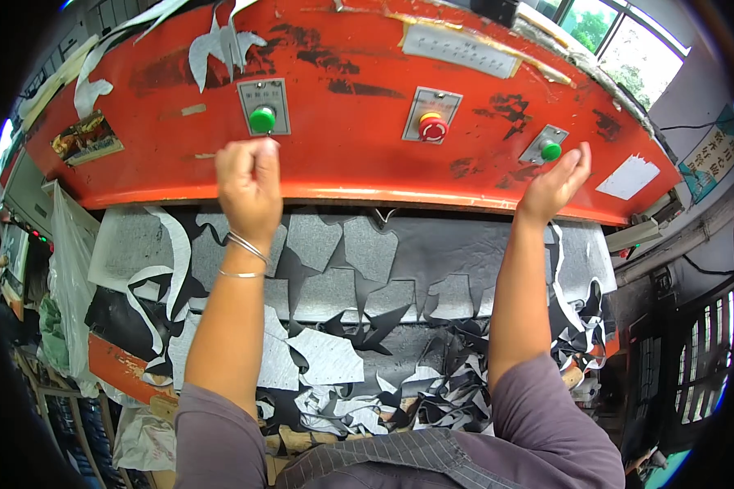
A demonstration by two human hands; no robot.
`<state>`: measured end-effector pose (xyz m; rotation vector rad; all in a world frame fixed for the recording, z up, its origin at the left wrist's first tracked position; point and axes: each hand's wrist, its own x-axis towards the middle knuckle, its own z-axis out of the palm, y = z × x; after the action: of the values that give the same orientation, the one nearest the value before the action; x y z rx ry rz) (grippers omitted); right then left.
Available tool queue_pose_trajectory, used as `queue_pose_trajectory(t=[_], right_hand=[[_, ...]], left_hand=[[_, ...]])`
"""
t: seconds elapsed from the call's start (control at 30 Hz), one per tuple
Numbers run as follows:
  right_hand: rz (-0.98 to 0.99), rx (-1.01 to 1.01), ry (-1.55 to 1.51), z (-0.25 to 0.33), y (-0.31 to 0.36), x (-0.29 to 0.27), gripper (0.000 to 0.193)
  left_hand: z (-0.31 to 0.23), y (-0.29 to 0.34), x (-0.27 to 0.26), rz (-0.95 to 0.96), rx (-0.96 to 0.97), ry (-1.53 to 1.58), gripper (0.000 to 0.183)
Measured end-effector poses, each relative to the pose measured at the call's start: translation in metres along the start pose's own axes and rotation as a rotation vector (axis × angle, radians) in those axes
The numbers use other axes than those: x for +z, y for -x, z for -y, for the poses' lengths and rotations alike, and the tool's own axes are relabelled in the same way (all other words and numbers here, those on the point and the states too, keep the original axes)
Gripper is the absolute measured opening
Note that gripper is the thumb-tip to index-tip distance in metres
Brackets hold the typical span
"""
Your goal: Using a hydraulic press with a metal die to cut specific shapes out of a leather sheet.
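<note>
Both my arms reach up to the red machine front (342,163). My left hand (251,183), with bangles on its wrist, is curled closed just below the left green push button (263,120); I see nothing in it. Holding nothing, my right hand (556,186) has its fingers stretched out beside the right green push button (550,151). Whether either hand touches its button, I cannot tell. Between them sits a red emergency stop button (433,126) on a metal plate. Below lies dark sheet material (440,244) with several grey cut pieces (370,247).
Scraps (457,391) of grey and black material heap along the near edge of the bed. Curved offcut strips (175,261) lie at the left. More scraps (220,49) hang over the machine's top. A clear plastic sheet (73,277) hangs at the far left.
</note>
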<state>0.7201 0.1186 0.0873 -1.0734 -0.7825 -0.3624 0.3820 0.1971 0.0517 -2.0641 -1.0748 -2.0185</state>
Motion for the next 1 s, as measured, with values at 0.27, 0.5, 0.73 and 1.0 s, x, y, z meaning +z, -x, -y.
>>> queue_pose_trajectory(t=[0.27,0.5,0.73,1.0], right_hand=[[0.211,-0.209,0.364,0.014,-0.011,-0.056,0.065],[1.838,-0.150,-0.042,0.157,0.182,-0.183,0.053],[1.859,-0.238,0.294,0.190,0.261,-0.233,0.048],[2.061,-0.037,0.127,0.163,0.223,-0.197,0.032]], left_hand=[[-0.049,-0.006,-0.063,0.423,-0.054,0.037,0.026],[-0.152,0.170,-0.199,1.291,-0.263,0.075,0.018],[-0.187,0.236,-0.231,1.005,-0.189,-0.004,0.014],[-0.182,0.219,-0.221,1.026,-0.244,0.026,0.015]])
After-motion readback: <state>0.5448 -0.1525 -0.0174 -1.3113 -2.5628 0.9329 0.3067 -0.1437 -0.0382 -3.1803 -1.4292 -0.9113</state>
